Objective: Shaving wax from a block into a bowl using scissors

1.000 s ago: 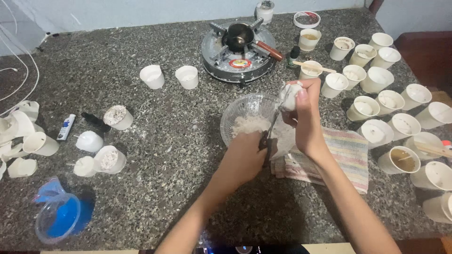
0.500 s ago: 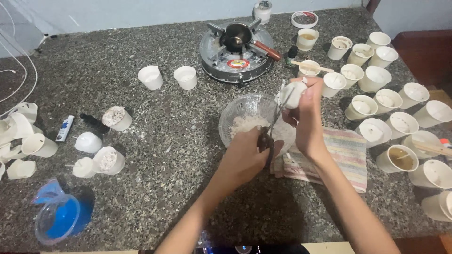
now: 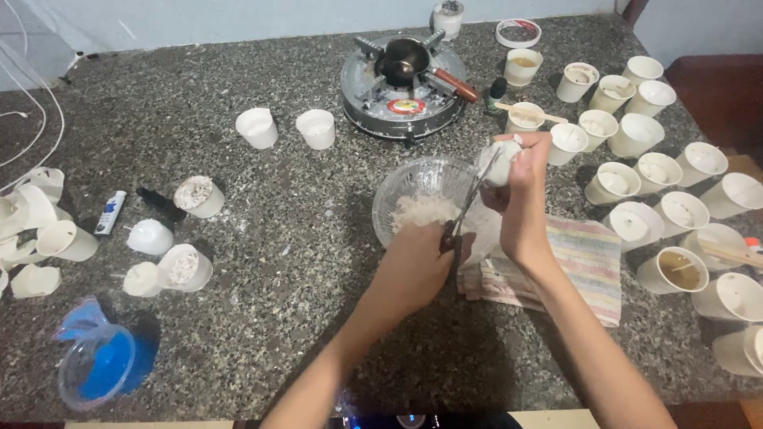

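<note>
Since the earlier frame the white lump (image 3: pixel 502 162) and the right hand (image 3: pixel 520 199) clamped around it have shifted only slightly, staying above the far rim of the bowl, and the left hand (image 3: pixel 417 266) keeps its fingers closed through the handles of the scissors (image 3: pixel 467 208), whose blades reach up against the lump. Beneath everything lies the speckled dark stone surface (image 3: pixel 278 334), filling the frame. At upper centre sits a round metal stove (image 3: pixel 401 95) with a small dark pan (image 3: pixel 404 59) on it. Just right of centre, under the hands, stands the clear glass bowl (image 3: pixel 413 187) holding pale shavings, next to a striped cloth (image 3: pixel 584 262). Many white cups (image 3: pixel 683 210) crowd the right side; two more (image 3: pixel 286 127) stand at upper centre-left. A blue-lidded plastic tub (image 3: pixel 99 365) rests at lower left.
</note>
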